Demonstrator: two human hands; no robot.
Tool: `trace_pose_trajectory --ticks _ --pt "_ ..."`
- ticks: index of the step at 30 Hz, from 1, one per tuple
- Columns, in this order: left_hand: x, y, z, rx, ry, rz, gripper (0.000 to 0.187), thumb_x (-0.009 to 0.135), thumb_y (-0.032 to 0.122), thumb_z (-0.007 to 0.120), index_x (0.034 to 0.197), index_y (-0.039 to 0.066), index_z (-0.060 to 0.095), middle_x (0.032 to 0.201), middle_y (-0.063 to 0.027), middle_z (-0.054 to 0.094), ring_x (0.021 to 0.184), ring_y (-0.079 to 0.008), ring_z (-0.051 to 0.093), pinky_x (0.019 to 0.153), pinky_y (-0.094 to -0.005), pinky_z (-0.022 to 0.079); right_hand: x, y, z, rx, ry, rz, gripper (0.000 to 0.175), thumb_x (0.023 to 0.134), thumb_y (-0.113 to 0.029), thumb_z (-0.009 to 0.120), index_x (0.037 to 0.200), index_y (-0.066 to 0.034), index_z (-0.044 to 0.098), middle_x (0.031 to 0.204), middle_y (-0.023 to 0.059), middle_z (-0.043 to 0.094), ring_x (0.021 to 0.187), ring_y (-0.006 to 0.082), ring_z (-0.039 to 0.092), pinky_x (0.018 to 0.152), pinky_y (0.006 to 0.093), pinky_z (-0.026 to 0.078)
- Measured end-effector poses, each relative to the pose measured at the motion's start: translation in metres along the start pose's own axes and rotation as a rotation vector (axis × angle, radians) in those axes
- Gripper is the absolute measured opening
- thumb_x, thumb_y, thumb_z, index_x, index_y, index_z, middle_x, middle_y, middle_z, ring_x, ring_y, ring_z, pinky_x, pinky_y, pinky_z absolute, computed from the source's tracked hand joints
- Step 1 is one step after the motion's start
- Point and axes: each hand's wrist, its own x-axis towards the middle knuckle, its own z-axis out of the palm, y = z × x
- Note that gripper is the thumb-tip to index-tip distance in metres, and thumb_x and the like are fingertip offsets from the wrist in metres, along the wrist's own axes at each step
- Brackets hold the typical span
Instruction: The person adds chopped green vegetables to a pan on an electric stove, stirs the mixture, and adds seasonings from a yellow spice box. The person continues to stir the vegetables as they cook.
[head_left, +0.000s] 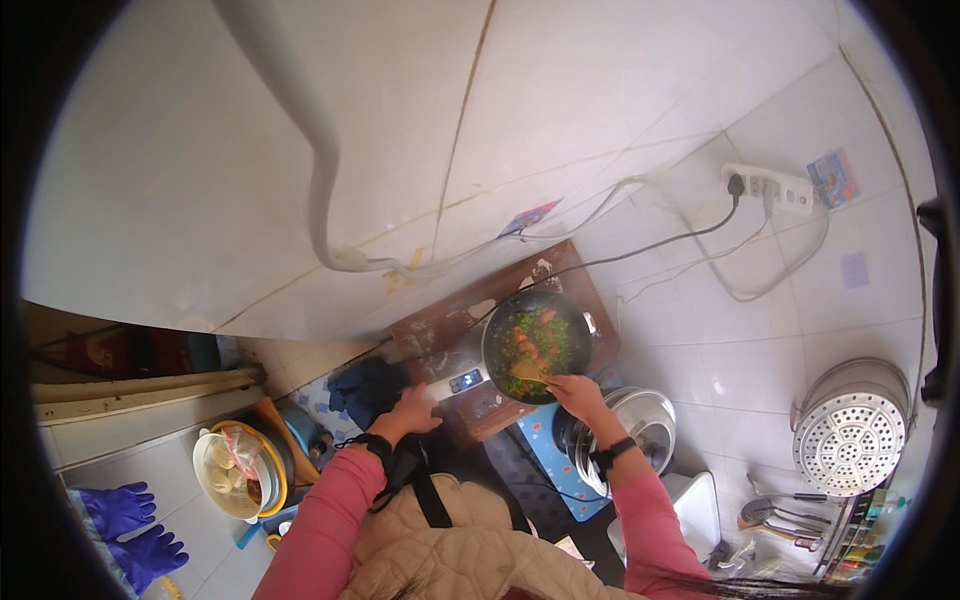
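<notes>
A dark pan (574, 341) holds chopped green vegetables and orange-red pieces. From its lower left side runs a white handle (444, 386) with a lit display panel. My left hand (412, 411) grips the outer end of this handle. My right hand (577, 396), over the pan's near rim, holds a wooden spatula (528, 370) whose blade lies in the food. Under the pan is a worn brown wooden board (431, 326) against the tiled wall.
A lidded pot (646, 420) stands right of my right wrist. Left are stacked bowls (236, 472) and blue rubber gloves (131, 525). A power strip (766, 189) with cords is on the wall; one dark cord (660, 251) crosses towards the pan. A perforated steamer tray (850, 444) hangs right.
</notes>
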Motion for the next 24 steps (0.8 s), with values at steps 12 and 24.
trace_pose_trajectory --ticks 12,24 --pt "-0.006 -0.001 -0.001 -0.023 0.020 -0.017 0.055 0.084 0.047 0.070 0.130 0.018 0.065 0.160 -0.0245 0.024 0.142 -0.0504 0.028 0.115 -0.0507 0.035 0.055 0.004 0.007 0.062 0.171 0.352 0.027 0.089 -0.032 0.064 0.101 -0.0124 0.078 0.089 0.0194 0.072 0.088 0.0376 0.070 0.082 0.0454 0.056" --pt "-0.008 0.001 -0.001 -0.014 0.063 0.007 0.051 0.084 0.046 0.070 0.126 0.017 0.067 0.159 -0.0251 0.026 0.141 -0.0512 0.029 0.115 -0.0510 0.035 0.017 0.003 -0.018 -0.059 0.013 0.235 0.025 0.088 -0.032 0.064 0.100 -0.0145 0.078 0.091 0.0140 0.074 0.090 0.0362 0.070 0.083 0.0463 0.055"
